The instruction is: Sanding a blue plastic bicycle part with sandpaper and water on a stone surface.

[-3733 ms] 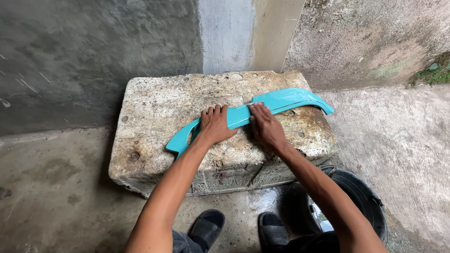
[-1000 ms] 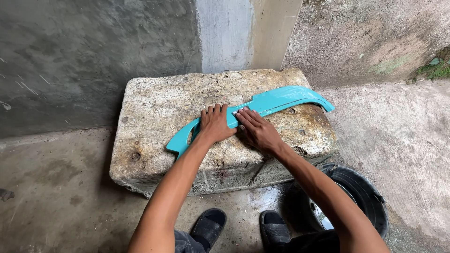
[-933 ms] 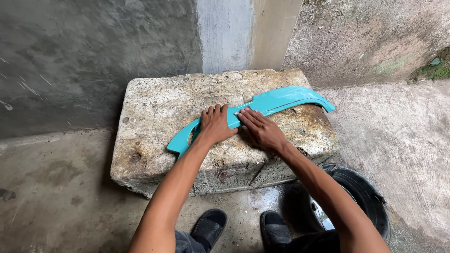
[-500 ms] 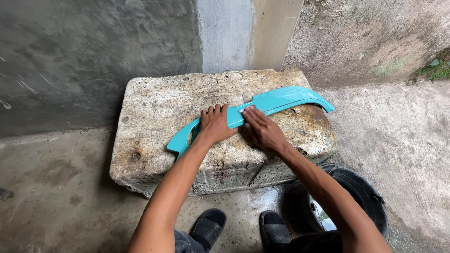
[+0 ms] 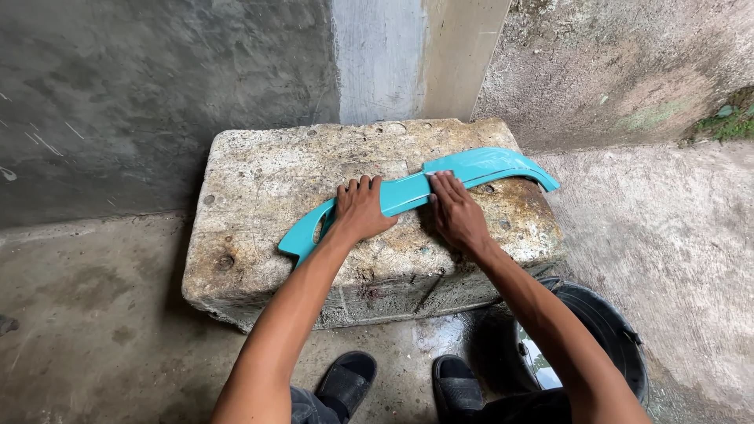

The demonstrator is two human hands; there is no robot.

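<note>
**A:** At the centre of the frame we see a long, curved turquoise plastic panel [image 5: 479, 169] lying across the top of a rough, stained concrete block [image 5: 259, 180]. It runs from the lower left of the block's top up to its upper right corner, where the curved tip reaches the block's edge.

**B:** And our hands? The left hand [image 5: 360, 210] lies flat on the panel's lower left stretch, fingers side by side and close together, pressing down. The right hand [image 5: 458, 210] lies flat just beside it at the panel's middle, fingers straight and pressed together, their tips on the panel. Neither hand curls around it.

**A:** We see no package, label or sign anywhere. The grey wall fills the upper left, a pale vertical strip stands at top centre, and a patch of green growth sits at the far right edge.

**B:** At the lower right a black bucket [image 5: 609, 338] with water in it is partly hidden behind our right forearm. Two black sandals [image 5: 345, 381] show at the bottom edge, cut off by the frame.

**A:** The part of the panel under both palms is hidden. We cannot tell whether anything lies beneath the right fingers.
</note>
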